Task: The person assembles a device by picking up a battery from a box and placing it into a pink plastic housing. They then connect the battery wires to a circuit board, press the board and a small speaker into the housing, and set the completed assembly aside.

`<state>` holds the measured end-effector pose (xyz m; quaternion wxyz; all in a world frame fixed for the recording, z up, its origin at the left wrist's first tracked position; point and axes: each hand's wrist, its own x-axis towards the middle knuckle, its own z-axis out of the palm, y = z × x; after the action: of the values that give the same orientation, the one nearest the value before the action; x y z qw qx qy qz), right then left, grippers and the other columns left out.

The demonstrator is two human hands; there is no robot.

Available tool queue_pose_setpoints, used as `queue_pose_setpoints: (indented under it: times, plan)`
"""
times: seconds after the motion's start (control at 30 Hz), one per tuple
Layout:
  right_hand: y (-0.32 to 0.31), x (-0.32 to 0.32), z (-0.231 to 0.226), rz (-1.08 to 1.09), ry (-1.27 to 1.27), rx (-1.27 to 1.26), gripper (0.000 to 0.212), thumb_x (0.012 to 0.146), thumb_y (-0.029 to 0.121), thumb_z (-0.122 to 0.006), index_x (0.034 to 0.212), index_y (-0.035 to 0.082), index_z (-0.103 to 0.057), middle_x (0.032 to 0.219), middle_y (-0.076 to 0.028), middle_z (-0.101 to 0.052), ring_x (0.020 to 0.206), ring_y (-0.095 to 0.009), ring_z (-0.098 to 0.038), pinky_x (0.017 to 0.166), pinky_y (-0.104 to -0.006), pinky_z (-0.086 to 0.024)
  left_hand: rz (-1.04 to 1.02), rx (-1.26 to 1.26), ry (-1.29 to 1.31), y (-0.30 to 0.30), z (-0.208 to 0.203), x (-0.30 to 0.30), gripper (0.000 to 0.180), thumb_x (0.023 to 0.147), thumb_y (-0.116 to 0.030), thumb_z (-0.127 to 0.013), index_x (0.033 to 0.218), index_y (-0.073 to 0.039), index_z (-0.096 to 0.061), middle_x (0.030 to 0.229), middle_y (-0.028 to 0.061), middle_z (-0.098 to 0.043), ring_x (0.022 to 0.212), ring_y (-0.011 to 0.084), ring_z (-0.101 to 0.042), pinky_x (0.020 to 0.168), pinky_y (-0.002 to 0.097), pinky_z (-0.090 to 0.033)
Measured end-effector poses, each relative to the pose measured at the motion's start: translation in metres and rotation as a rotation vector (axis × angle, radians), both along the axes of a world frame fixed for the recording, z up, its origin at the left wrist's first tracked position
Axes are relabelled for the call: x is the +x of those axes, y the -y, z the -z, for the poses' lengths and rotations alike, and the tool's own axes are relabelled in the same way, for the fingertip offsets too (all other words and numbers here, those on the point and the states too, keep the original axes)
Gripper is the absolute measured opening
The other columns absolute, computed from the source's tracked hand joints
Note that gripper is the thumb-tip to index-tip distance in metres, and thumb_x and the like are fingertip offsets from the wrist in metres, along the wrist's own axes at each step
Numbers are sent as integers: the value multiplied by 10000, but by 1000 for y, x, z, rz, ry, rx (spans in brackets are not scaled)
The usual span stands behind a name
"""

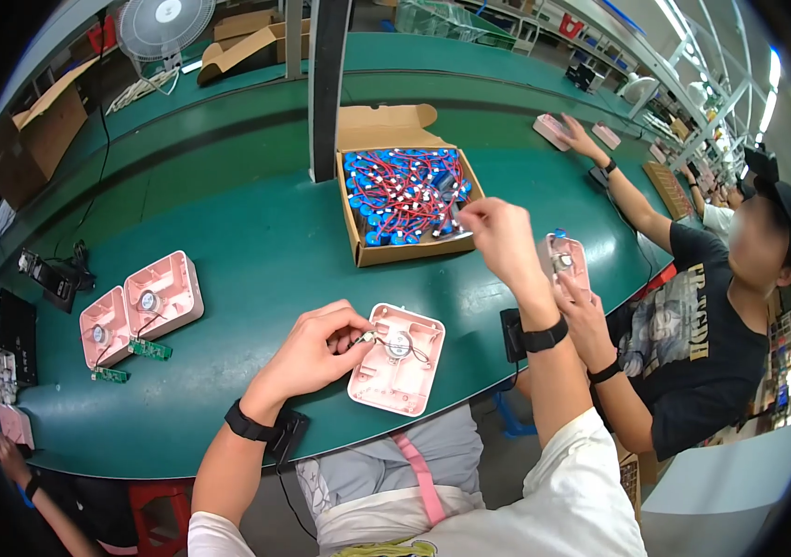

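1. Speaker sits inside the pink shell on the table before me; I judge that part done.
2. No blue cell or green board shows in this shell, so I judge it unfinished.
3. My left hand pinches a wire connector by the shell's left edge; my right hand is at the carton, its grip unclear to me.
4. I count 1 shell with 1 speaker here; farther left, 2 open shells and 2 green boards; 1 carton of blue cells, too many to count.
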<state>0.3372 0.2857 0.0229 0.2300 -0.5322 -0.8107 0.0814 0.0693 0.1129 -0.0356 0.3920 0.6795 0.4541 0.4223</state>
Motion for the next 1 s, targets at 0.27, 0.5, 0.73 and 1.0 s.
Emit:
queue_pose_setpoints:
  times: [0.27,0.5,0.73,1.0]
  plan:
    - [39,-9,-49,-135,-705,83,187,1077,122,-605,1111,-38,-696,907,-100,-760,735,-143,-735,603,-236,-546,75,30,-24,3,-1,-5,210,818,5,-750,1026,-15,-763,900,34,-630,710,121,-530,625,278,-434]
    - [89,-27,-62,-329,-979,-196,217,1097,112,-565,1203,-64,-634,915,-141,-711,731,-187,-736,561,-253,-548,143,46,-4,2,5,-11,268,750,22,-721,1010,-18,-773,978,62,-658,892,196,-625,816,324,-526]
    - [113,-36,-35,-395,-1040,-474,224,1094,103,-560,1207,-80,-621,920,-151,-713,738,-192,-735,576,-266,-567,182,25,-11,3,-2,-9,266,735,24,-734,995,-15,-775,1000,76,-670,990,236,-665,930,350,-547]
    - [101,-32,-27,-329,-1036,-491,228,1044,12,-606,1243,-99,-608,929,-169,-733,752,-203,-742,622,-288,-592,181,11,20,5,-1,-12,262,736,33,-743,993,-8,-772,998,84,-674,959,228,-676,890,345,-557]
